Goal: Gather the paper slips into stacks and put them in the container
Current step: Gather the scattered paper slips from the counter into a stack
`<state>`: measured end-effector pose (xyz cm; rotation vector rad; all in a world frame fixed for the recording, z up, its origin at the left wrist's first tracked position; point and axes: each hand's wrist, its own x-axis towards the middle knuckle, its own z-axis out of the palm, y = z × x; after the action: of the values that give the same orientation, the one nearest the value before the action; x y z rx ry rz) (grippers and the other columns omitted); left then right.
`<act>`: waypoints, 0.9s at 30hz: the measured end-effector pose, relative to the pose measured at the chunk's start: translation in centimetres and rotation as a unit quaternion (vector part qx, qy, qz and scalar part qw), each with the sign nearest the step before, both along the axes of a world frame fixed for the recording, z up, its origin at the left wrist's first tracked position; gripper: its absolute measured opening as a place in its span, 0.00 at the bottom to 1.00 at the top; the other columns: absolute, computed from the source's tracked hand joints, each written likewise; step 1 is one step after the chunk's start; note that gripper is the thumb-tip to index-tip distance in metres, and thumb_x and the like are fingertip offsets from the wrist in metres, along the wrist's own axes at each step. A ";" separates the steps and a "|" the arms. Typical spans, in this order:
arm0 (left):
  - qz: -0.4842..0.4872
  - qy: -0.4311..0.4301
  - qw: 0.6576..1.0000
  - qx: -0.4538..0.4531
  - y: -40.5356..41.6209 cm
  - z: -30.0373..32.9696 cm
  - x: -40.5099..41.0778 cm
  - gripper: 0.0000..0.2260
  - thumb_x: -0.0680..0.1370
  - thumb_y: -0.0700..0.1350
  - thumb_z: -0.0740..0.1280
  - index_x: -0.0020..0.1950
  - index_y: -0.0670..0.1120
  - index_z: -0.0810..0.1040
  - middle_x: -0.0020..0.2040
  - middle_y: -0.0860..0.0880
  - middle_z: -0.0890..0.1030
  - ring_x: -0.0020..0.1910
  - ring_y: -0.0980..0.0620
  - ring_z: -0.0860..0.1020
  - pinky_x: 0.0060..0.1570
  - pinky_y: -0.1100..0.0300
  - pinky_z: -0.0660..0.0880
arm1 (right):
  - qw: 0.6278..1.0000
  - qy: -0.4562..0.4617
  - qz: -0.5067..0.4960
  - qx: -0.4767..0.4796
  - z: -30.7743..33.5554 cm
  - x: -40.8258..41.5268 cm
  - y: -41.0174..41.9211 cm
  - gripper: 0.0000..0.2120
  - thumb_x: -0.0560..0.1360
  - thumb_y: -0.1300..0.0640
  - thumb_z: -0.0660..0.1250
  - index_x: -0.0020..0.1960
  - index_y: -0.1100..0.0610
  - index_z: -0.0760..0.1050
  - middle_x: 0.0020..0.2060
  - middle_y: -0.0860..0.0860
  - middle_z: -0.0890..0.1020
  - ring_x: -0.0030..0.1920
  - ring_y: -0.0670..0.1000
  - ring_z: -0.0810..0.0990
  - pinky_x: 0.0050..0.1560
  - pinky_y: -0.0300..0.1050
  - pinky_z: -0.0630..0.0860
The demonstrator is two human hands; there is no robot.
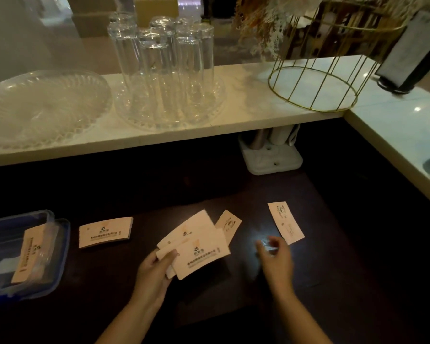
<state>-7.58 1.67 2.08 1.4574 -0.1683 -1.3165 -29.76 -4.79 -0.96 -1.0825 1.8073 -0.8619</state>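
My left hand grips a fanned bunch of pale paper slips above the dark counter. A single slip lies partly under the bunch's far edge. My right hand hovers with fingers loosely curled and nothing in it, just left of a lone slip lying flat. A neat stack of slips rests to the left. At the far left sits a clear plastic container with a blue rim, and a stack of slips leans inside it.
A white shelf runs above the dark counter, bearing a glass platter, upturned glasses on a glass tray, and a gold wire basket. A white holder stands under the shelf. A white ledge borders the right.
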 end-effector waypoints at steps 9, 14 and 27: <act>0.031 0.015 0.999 0.042 0.4 -1.0 0.6 0.07 0.75 0.36 0.63 0.50 0.45 0.75 0.47 0.42 0.80 0.47 0.44 0.79 0.40 0.51 0.75 | 0.924 0.354 0.113 0.092 -1.5 -7.4 -8.4 0.30 0.69 0.45 0.71 0.62 0.62 0.68 0.61 0.62 0.73 0.62 0.63 0.69 0.56 0.56 0.72; 0.050 0.019 0.998 0.033 0.1 -1.1 0.8 0.07 0.75 0.36 0.63 0.49 0.46 0.76 0.46 0.43 0.80 0.47 0.46 0.79 0.39 0.53 0.74 | 0.882 0.435 0.176 0.042 -2.6 -5.1 -8.1 0.26 0.71 0.46 0.68 0.60 0.61 0.67 0.57 0.61 0.75 0.57 0.61 0.72 0.50 0.54 0.75; 0.082 0.066 0.994 0.023 -1.0 -0.8 1.1 0.08 0.75 0.35 0.63 0.51 0.45 0.76 0.50 0.42 0.80 0.50 0.46 0.79 0.42 0.52 0.76 | 0.991 0.054 0.110 -0.047 -0.8 -4.3 -3.6 0.07 0.73 0.67 0.65 0.49 0.60 0.78 0.42 0.56 0.83 0.38 0.52 0.80 0.37 0.45 0.77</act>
<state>-6.46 0.65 1.31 1.3861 0.0675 -1.2850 -34.04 -8.41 -1.76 -1.3838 1.7080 -0.7738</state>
